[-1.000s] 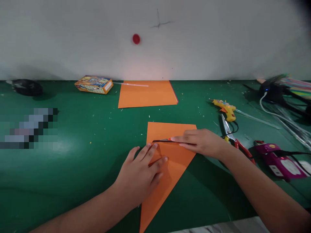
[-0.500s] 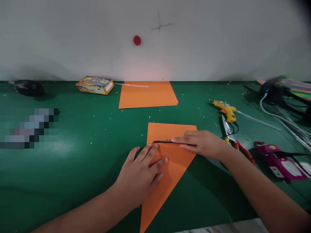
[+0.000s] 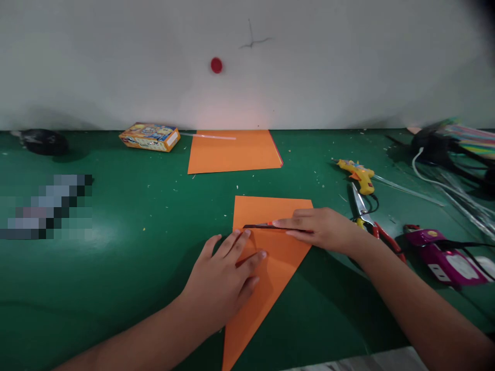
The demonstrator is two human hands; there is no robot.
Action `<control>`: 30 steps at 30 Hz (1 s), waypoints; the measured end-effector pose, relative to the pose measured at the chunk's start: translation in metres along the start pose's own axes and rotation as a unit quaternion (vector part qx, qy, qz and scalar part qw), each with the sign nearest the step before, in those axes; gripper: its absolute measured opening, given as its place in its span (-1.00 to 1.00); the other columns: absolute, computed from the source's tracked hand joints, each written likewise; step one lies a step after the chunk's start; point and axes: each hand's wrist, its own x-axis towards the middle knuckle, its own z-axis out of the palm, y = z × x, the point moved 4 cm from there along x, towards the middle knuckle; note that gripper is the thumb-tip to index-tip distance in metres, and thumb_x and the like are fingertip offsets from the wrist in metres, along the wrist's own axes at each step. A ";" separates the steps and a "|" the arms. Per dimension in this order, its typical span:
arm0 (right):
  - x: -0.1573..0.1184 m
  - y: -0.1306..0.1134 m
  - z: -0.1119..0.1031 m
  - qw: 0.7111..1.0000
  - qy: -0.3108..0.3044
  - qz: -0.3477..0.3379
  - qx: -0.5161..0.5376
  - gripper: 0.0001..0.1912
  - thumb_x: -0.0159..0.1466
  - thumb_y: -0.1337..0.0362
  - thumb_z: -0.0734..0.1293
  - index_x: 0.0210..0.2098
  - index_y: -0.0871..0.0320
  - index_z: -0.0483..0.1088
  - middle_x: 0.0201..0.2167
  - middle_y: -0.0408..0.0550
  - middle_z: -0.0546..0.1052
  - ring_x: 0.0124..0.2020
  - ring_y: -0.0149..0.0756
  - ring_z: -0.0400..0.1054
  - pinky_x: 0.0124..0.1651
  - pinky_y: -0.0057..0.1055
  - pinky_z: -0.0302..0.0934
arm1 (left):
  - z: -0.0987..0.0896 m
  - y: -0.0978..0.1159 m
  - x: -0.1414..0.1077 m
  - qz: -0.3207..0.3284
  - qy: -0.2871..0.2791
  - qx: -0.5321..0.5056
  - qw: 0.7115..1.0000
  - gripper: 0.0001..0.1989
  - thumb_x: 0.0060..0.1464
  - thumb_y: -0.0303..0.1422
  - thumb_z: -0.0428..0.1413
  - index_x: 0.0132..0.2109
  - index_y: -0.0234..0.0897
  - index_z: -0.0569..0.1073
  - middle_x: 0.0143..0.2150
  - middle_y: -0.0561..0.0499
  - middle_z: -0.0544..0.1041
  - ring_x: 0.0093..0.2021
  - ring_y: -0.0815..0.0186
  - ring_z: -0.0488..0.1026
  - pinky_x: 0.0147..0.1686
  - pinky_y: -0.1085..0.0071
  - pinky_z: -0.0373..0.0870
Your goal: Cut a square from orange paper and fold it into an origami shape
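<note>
Orange paper (image 3: 279,264) lies lengthwise front to back, narrow end nearest.

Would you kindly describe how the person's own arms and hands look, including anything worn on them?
The left hand and right hand are bare, with no gloves, rings, bracelets or watch visible. The left forearm and right forearm show no sleeves or cables attached.
</note>
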 end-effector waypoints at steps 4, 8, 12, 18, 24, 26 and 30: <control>-0.001 0.001 0.001 1.000 0.002 -0.004 0.002 -0.58 0.53 0.08 0.11 0.29 -0.18 0.38 -0.24 -0.10 0.57 -0.31 -0.35 0.45 -0.31 -0.49 0.22 | 0.000 0.000 0.000 0.001 0.004 0.000 1.000 -0.65 0.38 -0.15 0.03 0.23 0.08 0.48 0.36 -0.13 0.40 0.34 0.05 0.33 0.19 0.01 0.20; -0.001 0.002 0.000 1.000 -0.002 -0.001 0.009 -0.58 0.53 0.09 0.12 0.30 -0.18 0.38 -0.23 -0.10 0.57 -0.29 -0.34 0.46 -0.27 -0.48 0.23 | -0.001 0.000 0.000 0.001 0.006 0.000 1.000 -0.65 0.36 -0.15 0.05 0.22 0.07 0.49 0.35 -0.13 0.41 0.34 0.05 0.33 0.19 0.02 0.20; -0.001 0.003 0.000 1.000 -0.005 0.004 0.020 -0.58 0.53 0.07 0.12 0.30 -0.17 0.38 -0.22 -0.09 0.57 -0.27 -0.34 0.47 -0.24 -0.48 0.25 | -0.002 0.000 0.001 -0.002 -0.001 -0.005 1.000 -0.65 0.36 -0.15 0.06 0.22 0.07 0.49 0.35 -0.13 0.41 0.33 0.04 0.33 0.21 0.02 0.19; -0.001 0.005 0.001 0.999 -0.019 0.019 0.022 -0.57 0.53 0.07 0.12 0.30 -0.19 0.37 -0.22 -0.10 0.56 -0.28 -0.33 0.46 -0.24 -0.47 0.25 | -0.001 -0.001 0.001 0.001 -0.015 -0.015 1.000 -0.64 0.37 -0.15 0.04 0.23 0.06 0.48 0.35 -0.15 0.39 0.33 0.01 0.34 0.23 -0.03 0.19; 0.000 0.006 0.001 0.999 -0.022 0.014 0.019 -0.56 0.53 0.04 0.10 0.30 -0.18 0.38 -0.24 -0.10 0.56 -0.28 -0.32 0.45 -0.24 -0.47 0.24 | -0.002 -0.001 0.002 0.002 0.006 -0.018 1.000 -0.66 0.32 -0.16 0.11 0.20 0.05 0.51 0.30 -0.10 0.44 0.29 0.05 0.37 0.34 -0.04 0.02; 0.000 0.005 0.000 0.999 -0.026 0.018 0.022 -0.56 0.53 0.03 0.09 0.30 -0.20 0.38 -0.24 -0.10 0.55 -0.28 -0.32 0.45 -0.24 -0.46 0.24 | -0.002 -0.001 0.002 0.001 0.010 -0.016 1.000 -0.66 0.31 -0.16 0.13 0.19 0.05 0.52 0.30 -0.09 0.45 0.28 0.05 0.37 0.35 -0.03 -0.01; -0.001 0.006 0.000 0.999 -0.030 0.024 0.024 -0.56 0.53 0.03 0.09 0.30 -0.22 0.37 -0.24 -0.11 0.55 -0.27 -0.31 0.46 -0.22 -0.45 0.24 | -0.001 -0.001 0.001 0.002 0.009 -0.007 1.000 -0.65 0.31 -0.13 0.13 0.19 0.06 0.51 0.31 -0.09 0.43 0.28 0.05 0.37 0.34 -0.04 -0.01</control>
